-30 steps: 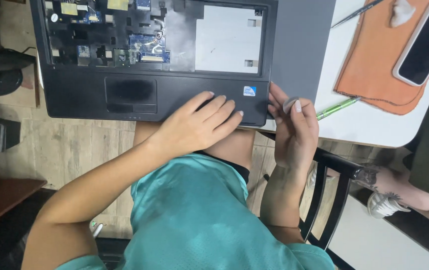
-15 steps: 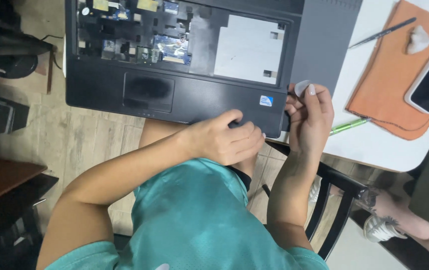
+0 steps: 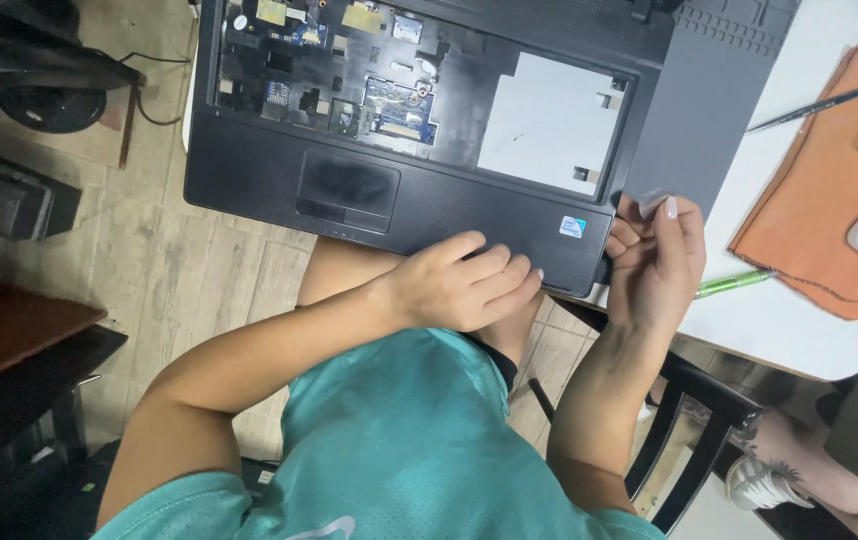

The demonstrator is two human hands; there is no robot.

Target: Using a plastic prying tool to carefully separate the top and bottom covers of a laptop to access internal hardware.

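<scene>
The left hand (image 3: 464,285) lies palm down at about 6 o'clock of the view, fingers loosely curled and pointing toward 2 o'clock, its forearm running back toward 8 o'clock. The right hand (image 3: 654,255) is raised at 3 o'clock, fingers bent together, fingertips up toward 12, forearm dropping toward 6.

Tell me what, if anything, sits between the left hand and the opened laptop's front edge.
Nothing visible does. The left hand already rests on the front edge of the laptop, fingers on the palm rest beside the touchpad. The right hand is at the laptop's front right corner, off to the side.
</scene>
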